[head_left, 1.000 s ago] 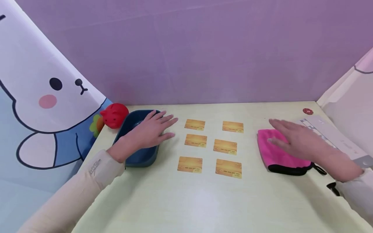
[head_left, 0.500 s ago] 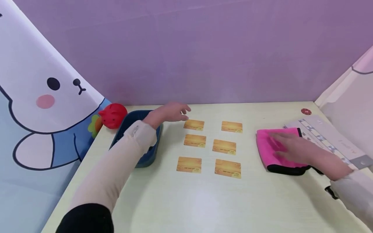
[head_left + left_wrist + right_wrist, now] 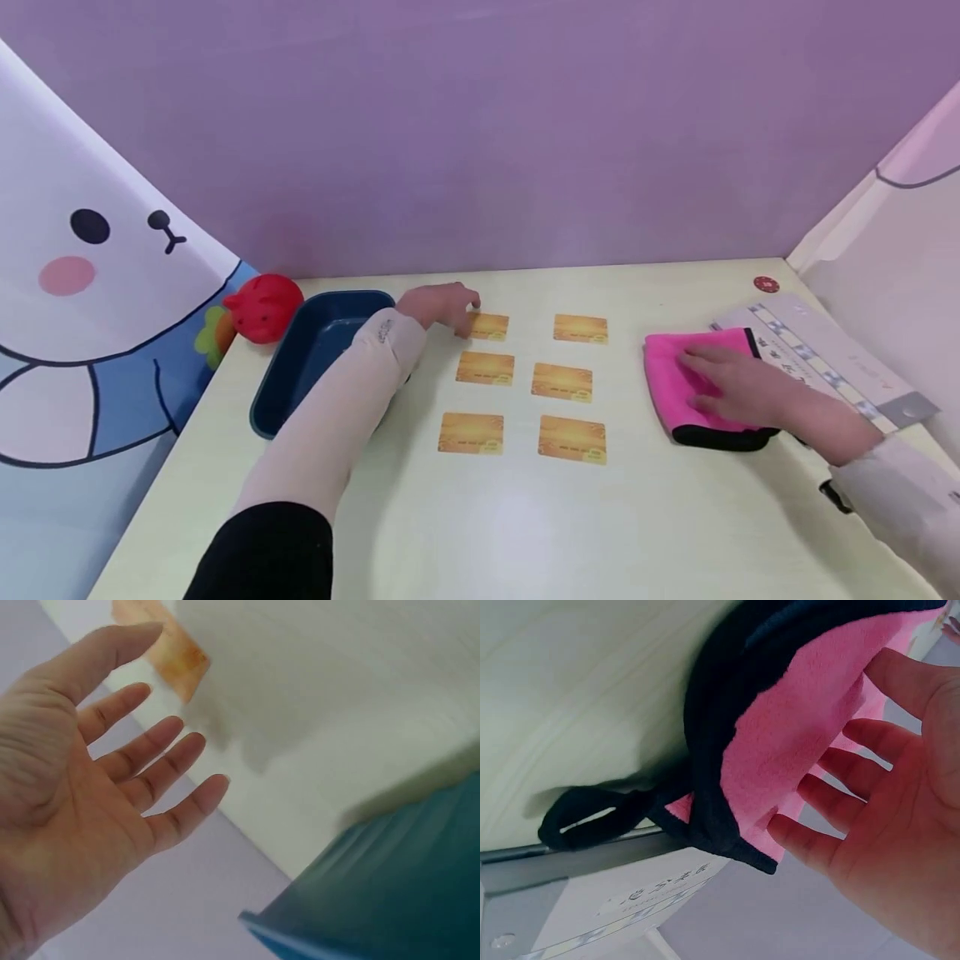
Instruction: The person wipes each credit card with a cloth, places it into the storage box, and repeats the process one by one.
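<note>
My left hand (image 3: pixel 441 307) reaches to the far-left gold card (image 3: pixel 491 327) of two columns of cards on the table. In the left wrist view the card (image 3: pixel 174 656) lies beyond the thumb tip, and the fingers of that hand (image 3: pixel 97 769) are spread and slightly bent, holding nothing. On the right, my right hand (image 3: pixel 738 387) rests with extended fingers on a folded pink cloth (image 3: pixel 666 379) with black edging. The right wrist view shows the fingertips of that hand (image 3: pixel 877 802) at the fuzzy cloth (image 3: pixel 791 727) and a black loop (image 3: pixel 592 817) on its corner.
Under the left forearm is a dark blue bin (image 3: pixel 288 354), partly hidden by the sleeve. A red piggy bank (image 3: pixel 264 308) stands behind it. At right lie a flat grey-white box (image 3: pixel 847 350) and a red poker chip (image 3: pixel 766 284). A purple cloth wall (image 3: pixel 525 133) closes the back.
My left hand has moved from over the blue bin rightward to the far-left card. My right hand has come down onto the pink cloth. The head view has shifted slightly.
</note>
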Demonstrator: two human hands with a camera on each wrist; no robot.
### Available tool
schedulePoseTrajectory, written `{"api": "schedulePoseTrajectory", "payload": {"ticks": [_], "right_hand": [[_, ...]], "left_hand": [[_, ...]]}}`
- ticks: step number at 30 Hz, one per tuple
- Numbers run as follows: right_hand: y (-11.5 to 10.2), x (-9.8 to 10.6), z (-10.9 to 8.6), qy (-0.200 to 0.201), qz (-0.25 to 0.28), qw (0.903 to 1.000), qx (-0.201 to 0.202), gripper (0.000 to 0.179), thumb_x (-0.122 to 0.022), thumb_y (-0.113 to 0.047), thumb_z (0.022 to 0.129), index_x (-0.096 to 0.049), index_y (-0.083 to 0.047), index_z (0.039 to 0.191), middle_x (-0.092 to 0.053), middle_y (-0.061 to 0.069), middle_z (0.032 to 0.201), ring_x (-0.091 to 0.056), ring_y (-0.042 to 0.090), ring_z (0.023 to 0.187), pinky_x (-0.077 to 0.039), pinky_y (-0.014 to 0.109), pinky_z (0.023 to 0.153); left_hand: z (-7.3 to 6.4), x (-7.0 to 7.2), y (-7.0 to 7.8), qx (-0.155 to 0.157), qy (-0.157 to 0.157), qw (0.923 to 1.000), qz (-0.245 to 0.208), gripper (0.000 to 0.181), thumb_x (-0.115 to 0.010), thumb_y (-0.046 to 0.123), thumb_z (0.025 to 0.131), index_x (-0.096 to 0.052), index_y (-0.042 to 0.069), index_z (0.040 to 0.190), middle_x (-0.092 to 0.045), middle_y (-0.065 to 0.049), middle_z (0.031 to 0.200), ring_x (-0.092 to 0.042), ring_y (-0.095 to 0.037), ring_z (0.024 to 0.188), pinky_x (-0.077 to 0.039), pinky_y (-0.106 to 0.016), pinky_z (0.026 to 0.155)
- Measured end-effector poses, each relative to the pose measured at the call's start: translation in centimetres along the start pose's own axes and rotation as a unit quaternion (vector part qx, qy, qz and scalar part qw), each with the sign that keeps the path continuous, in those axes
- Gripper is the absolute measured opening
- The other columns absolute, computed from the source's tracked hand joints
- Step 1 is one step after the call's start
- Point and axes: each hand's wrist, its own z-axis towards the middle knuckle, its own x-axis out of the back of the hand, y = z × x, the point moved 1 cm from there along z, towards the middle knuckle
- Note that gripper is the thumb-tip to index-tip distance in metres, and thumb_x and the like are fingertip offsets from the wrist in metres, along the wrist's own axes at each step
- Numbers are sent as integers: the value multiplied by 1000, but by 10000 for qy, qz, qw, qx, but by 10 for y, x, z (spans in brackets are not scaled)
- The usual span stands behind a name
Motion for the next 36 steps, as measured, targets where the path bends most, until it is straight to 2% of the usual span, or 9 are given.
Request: {"api": "schedulePoseTrajectory", "payload": {"ticks": [5, 9, 14, 18, 24, 27, 32, 34, 36], "right_hand": [[-4, -2, 1, 57, -170, 9998, 104, 68, -73, -29, 90, -48, 0, 146, -46, 29, 148, -43, 50, 135, -45, 61, 103], [-5, -2, 2, 66, -139, 9998, 139, 67, -72, -29, 91, -48, 1, 146, -46, 29, 148, -43, 49, 135, -44, 61, 104], [-8, -3, 4, 84, -90, 9997, 202, 64, -70, -29, 92, -49, 0, 145, -45, 30, 149, -42, 50, 136, -44, 61, 104], [-10, -4, 4, 138, -192, 9994, 262, 61, -70, -27, 92, -52, 1, 143, -46, 30, 148, -43, 50, 135, -44, 61, 104], [-11, -7, 3, 547, -484, 9962, 471, 56, -72, -21, 89, -57, 4, 137, -51, 31, 143, -47, 50, 131, -43, 62, 104], [-12, -11, 0, 857, -501, 9940, 458, 53, -74, -18, 87, -60, 4, 133, -54, 30, 139, -49, 49, 127, -44, 61, 102], [-10, -17, -7, 1420, -483, 9879, 405, 50, -78, -19, 83, -65, 3, 126, -58, 25, 123, -53, 40, 110, -51, 56, 89], [-8, -19, -10, 1369, -364, 9894, 313, 51, -77, -21, 85, -63, 3, 128, -56, 23, 122, -51, 38, 109, -51, 56, 88], [-4, -20, -13, 1149, -152, 9931, 181, 55, -76, -23, 87, -60, 4, 132, -54, 23, 127, -49, 39, 114, -49, 58, 91]], "left_hand": [[0, -8, 4, 10, 170, 9995, 272, 61, -69, 30, 89, -46, 23, 145, -46, -7, 137, -48, -25, 113, -46, -45, 98], [2, -10, 4, 76, 325, 9986, 405, 48, -69, 27, 88, -51, 20, 132, -48, -7, 126, -49, -25, 108, -46, -42, 91], [3, -11, 0, 173, 341, 9984, 408, 38, -69, 26, 86, -52, 16, 119, -49, -7, 117, -48, -25, 106, -45, -41, 88], [1, -10, -2, 182, 316, 9990, 259, 43, -70, 27, 85, -50, 15, 120, -53, -7, 115, -50, -25, 104, -46, -41, 89], [0, -6, -2, 165, 206, 9995, -185, 57, -72, 26, 86, -42, 14, 133, -58, -8, 120, -53, -25, 105, -47, -42, 94], [4, -7, -3, 41, 131, 9998, -171, 54, -71, 25, 86, -44, 13, 132, -57, -7, 121, -52, -25, 105, -45, -41, 93], [12, -9, -2, -377, 33, 9992, -162, 32, -65, 14, 87, -52, 10, 116, -54, -7, 108, -49, -23, 97, -40, -36, 85], [14, -9, 0, -527, 75, 9982, -270, 28, -63, 11, 87, -54, 10, 113, -53, -7, 106, -49, -23, 96, -39, -36, 84], [16, -8, 0, -715, 154, 9965, -404, 26, -62, 9, 88, -55, 10, 113, -53, -6, 106, -48, -23, 96, -38, -36, 85]]}}
